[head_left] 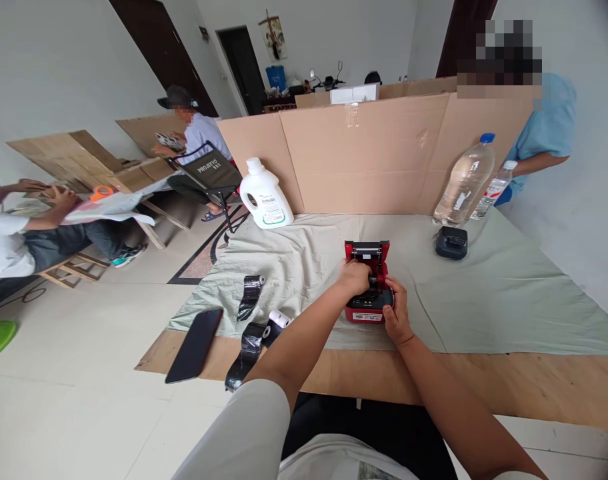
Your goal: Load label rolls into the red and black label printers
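**Both our hands on the red device, lid up**

Red device sits on the cloth on our desk, right in front of us, lid raised at its far end. White label on the side facing us.

Left hand: fingers down inside the open bay; tips hidden, so we can't tell if they pinch anything. Right hand: against the device's right side, thumb apart from the fingers at the near corner; can't tell how firmly it grips.

Left of our left forearm: three dark rolls, the far roll lying apart, the near roll just beside the white-ended roll. Dark phone flat by the desk's left end.

Far side: white jug at left, large blue-capped bottle and small bottle at right, black box in front of them. Cardboard panel stands behind. Person in light blue beyond it, right.
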Demonstrator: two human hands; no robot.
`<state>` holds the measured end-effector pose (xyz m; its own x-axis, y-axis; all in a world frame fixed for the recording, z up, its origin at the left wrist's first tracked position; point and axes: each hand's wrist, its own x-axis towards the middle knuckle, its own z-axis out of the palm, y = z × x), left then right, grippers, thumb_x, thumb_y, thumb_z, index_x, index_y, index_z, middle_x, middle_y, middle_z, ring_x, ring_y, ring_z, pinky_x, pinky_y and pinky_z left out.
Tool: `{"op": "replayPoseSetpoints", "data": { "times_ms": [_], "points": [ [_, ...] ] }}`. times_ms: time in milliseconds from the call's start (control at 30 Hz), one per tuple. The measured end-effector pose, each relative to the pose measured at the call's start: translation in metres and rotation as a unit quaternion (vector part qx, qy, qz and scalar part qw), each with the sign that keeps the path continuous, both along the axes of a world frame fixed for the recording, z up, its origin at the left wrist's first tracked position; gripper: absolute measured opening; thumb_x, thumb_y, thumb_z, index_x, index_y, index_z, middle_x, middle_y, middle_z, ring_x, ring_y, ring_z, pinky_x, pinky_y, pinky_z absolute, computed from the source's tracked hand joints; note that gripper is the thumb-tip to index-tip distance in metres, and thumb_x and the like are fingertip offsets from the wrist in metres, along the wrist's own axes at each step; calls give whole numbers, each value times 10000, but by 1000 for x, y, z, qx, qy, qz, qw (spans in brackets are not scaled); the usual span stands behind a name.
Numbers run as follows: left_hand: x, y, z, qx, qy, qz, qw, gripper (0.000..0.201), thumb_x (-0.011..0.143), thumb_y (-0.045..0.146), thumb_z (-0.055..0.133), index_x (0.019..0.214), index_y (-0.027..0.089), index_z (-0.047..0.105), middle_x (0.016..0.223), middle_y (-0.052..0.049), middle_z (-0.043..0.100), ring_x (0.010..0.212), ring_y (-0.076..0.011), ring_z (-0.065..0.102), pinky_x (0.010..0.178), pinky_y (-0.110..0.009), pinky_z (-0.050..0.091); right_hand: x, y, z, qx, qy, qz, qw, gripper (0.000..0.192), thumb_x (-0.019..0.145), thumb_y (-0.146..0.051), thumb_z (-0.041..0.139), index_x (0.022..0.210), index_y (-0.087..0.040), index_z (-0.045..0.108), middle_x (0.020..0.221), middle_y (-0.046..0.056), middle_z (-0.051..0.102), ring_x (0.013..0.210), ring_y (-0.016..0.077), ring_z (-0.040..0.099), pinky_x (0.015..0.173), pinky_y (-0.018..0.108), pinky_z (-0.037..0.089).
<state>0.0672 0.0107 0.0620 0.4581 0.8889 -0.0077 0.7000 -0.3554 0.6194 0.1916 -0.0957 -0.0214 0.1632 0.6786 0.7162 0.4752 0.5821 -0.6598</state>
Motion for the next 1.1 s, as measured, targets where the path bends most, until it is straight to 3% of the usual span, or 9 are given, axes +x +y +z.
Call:
{"op": "replayPoseSetpoints", "data": {
  "times_ms": [100,167,267,367,500,633,833,967,1100],
  "points": [
    [-6,-14,13,19,-24,5,1000,293,585,172,747,876,212,731,1007,-94,706,1079,-329,581,1094,-481,294,1,0,-1,2,-6,3,1000,606,929,-632,354,1345,-200,443,1365,154,476,1267,315,467,1053,568,389],
    [-16,-25,21,15,-98,-9,995,354,605,177,730,958,193,713,1054,-82,680,1019,-282,607,1013,-425,408,2,0,-1,2,-6,8,1000,612,926,-632,362,1349,-197,443,1365,156,474,1269,319,461,1053,572,384],
    [-46,-35,32,-106,-258,-42,959,402,655,237,719,1049,169,678,1024,-67,667,868,-201,633,819,-339,508,2,1,-1,-1,-2,16,1000,610,925,-625,372,1348,-191,450,1372,161,470,1281,326,453,1059,581,372],
    [-102,-31,43,-253,-322,-26,912,530,644,328,755,1136,164,646,973,-61,671,665,-125,589,598,-256,470,2,0,0,-3,1,18,1000,594,923,-610,387,1336,-189,465,1377,160,471,1283,331,456,1064,588,366],
    [-193,-11,49,-293,-239,33,925,575,543,336,806,1072,146,684,921,-46,685,634,-117,549,517,-223,374,0,-1,2,-4,10,16,1000,576,912,-598,415,1319,-195,480,1366,155,481,1279,333,458,1067,601,361],
    [-256,4,32,-268,-120,107,950,481,515,295,792,966,151,710,898,-44,711,728,-181,604,575,-244,410,-2,-1,4,-5,15,18,1000,580,913,-607,411,1319,-198,478,1358,158,483,1281,331,455,1062,595,371],
    [-275,9,-5,-111,69,183,974,382,560,258,789,927,179,722,922,-38,722,892,-227,634,809,-284,481,-1,-1,2,-5,7,14,1000,564,918,-586,419,1315,-191,487,1364,161,480,1271,333,458,1065,603,355],
    [-282,20,-4,-43,111,240,963,324,769,233,636,1082,163,685,1079,-91,692,1050,-247,577,934,-324,437,0,0,0,-1,-1,12,1000,570,918,-594,411,1317,-195,487,1366,157,481,1279,340,450,1065,608,349],
    [-292,23,-5,-14,169,255,952,457,697,64,626,1132,197,663,1209,-96,660,1251,-296,462,1069,-415,327,1,0,0,-2,-5,11,1000,563,923,-588,402,1319,-196,487,1367,160,479,1268,336,458,1061,603,351]
  ]
}}
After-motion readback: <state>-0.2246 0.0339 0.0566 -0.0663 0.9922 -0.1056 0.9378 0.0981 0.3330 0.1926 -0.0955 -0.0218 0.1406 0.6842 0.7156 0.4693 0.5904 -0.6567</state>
